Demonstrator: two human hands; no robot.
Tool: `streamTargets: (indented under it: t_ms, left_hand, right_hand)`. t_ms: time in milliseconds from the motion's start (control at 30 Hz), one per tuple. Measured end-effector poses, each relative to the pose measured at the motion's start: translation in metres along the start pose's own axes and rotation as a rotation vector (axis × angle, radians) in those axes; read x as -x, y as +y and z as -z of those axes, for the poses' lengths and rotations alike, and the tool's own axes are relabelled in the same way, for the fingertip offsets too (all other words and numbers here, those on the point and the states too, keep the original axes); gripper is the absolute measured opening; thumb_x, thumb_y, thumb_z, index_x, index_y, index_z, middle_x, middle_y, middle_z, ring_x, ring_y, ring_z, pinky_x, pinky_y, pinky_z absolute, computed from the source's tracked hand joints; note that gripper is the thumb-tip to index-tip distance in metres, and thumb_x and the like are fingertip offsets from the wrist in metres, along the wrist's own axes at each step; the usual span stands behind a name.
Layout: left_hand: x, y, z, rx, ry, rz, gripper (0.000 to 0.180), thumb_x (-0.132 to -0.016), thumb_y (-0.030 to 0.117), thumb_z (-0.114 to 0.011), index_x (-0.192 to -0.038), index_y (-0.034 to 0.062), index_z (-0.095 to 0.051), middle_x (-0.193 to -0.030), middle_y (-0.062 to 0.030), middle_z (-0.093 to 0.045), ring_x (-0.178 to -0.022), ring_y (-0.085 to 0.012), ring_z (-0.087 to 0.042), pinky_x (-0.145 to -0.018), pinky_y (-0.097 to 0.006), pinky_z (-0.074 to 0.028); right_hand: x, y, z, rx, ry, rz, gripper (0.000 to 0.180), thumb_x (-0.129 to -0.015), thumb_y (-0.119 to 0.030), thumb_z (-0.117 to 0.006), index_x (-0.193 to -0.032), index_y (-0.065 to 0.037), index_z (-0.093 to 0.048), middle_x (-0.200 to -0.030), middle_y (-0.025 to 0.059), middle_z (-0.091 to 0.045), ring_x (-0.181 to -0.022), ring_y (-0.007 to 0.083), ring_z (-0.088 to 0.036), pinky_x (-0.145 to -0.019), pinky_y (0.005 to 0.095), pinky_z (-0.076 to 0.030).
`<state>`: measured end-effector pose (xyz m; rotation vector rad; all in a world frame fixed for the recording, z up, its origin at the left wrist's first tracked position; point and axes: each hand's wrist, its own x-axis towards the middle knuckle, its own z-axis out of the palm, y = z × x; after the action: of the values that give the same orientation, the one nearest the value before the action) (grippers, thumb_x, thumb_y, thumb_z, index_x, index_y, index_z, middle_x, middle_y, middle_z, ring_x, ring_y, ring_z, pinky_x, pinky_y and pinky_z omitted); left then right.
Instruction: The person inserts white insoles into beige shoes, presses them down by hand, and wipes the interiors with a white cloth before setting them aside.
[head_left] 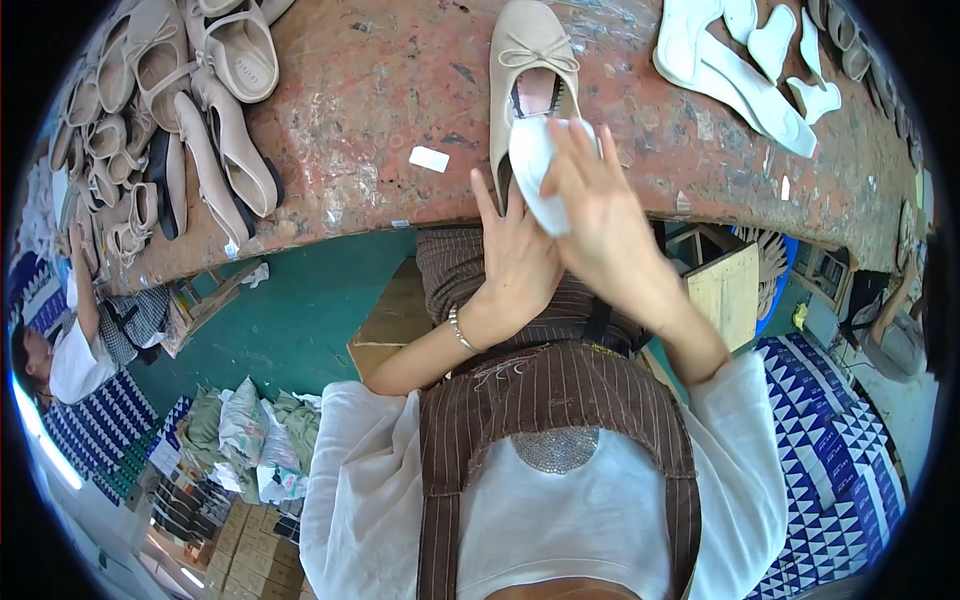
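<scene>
A beige ballet flat (533,40) with a bow lies on the bench straight ahead of me, toe pointing away. Its opening shows a pinkish inner sole with dark stitched edges. My left hand (520,255) is at the heel end of this shoe, fingers wrapped about it; part of the grip is hidden. Over the shoe's rear half is a white insole (535,165), pinched by my right hand (605,225), which is slightly smeared by motion. The insole covers the heel part of the shoe.
Many beige shoes (240,55) are heaped on the bench (370,110) at left. White insoles (750,90) lie at right. A small white label (429,159) is left of my shoe. Another person (80,350) works at far left; a cardboard box (395,320) stands below the bench.
</scene>
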<state>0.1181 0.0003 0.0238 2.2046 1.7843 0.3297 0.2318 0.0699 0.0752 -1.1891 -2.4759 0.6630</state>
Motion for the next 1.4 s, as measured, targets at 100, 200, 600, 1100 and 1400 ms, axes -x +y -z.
streamTargets:
  t_ms: [100,200,600,1100,1400]
  left_hand:
    - [-0.005,-0.006,-0.011,0.029,-0.056,0.04,0.068,-0.088,0.032,-0.06,-0.147,0.005,-0.04,-0.148,-0.018,-0.043,-0.142,-0.0378,-0.033,-0.114,-0.061,-0.024]
    - [-0.004,-0.008,-0.018,0.083,-0.108,0.009,0.056,-0.089,0.024,-0.06,-0.138,-0.001,-0.049,-0.139,-0.0209,-0.05,-0.139,-0.039,-0.037,-0.113,-0.058,-0.029]
    - [-0.008,-0.002,-0.026,0.001,0.091,0.004,0.042,-0.083,0.017,-0.061,-0.122,0.0004,-0.064,-0.116,-0.0176,-0.064,-0.112,-0.0344,-0.058,-0.1,-0.052,-0.045]
    - [-0.002,-0.006,-0.034,0.122,0.098,0.03,0.044,-0.086,0.014,-0.058,-0.125,-0.0072,-0.056,-0.134,-0.0264,-0.051,-0.131,-0.0385,-0.046,-0.103,-0.062,-0.04]
    - [-0.016,-0.02,-0.01,0.129,0.289,-0.049,0.043,-0.084,0.009,-0.068,-0.125,-0.005,-0.061,-0.125,-0.0268,-0.061,-0.123,-0.0389,-0.057,-0.096,-0.047,-0.05]
  right_hand:
    - [0.004,0.002,-0.024,-0.01,0.033,-0.103,0.033,-0.086,-0.002,-0.052,-0.117,0.008,-0.052,-0.136,0.0322,-0.051,-0.133,0.0441,-0.046,-0.116,0.0586,-0.023]
    - [-0.037,0.028,-0.045,0.247,0.232,0.032,0.042,-0.081,-0.004,-0.056,-0.12,0.01,-0.054,-0.124,0.0259,-0.06,-0.118,0.0399,-0.058,-0.116,0.0525,-0.027]
    - [-0.068,0.029,-0.058,0.418,0.138,-0.119,0.041,-0.077,-0.001,-0.057,-0.115,0.015,-0.054,-0.11,0.0275,-0.061,-0.105,0.0351,-0.064,-0.116,0.0527,-0.029]
    - [-0.054,0.03,-0.069,0.408,0.253,-0.108,0.049,-0.083,-0.006,-0.051,-0.128,0.012,-0.045,-0.119,0.0303,-0.055,-0.12,0.0407,-0.053,-0.116,0.0549,-0.024]
    - [-0.083,0.054,-0.03,-0.027,0.041,0.139,0.021,-0.083,-0.001,-0.054,-0.096,0.0,-0.071,-0.102,0.0191,-0.07,-0.109,0.0339,-0.064,-0.119,0.058,-0.015]
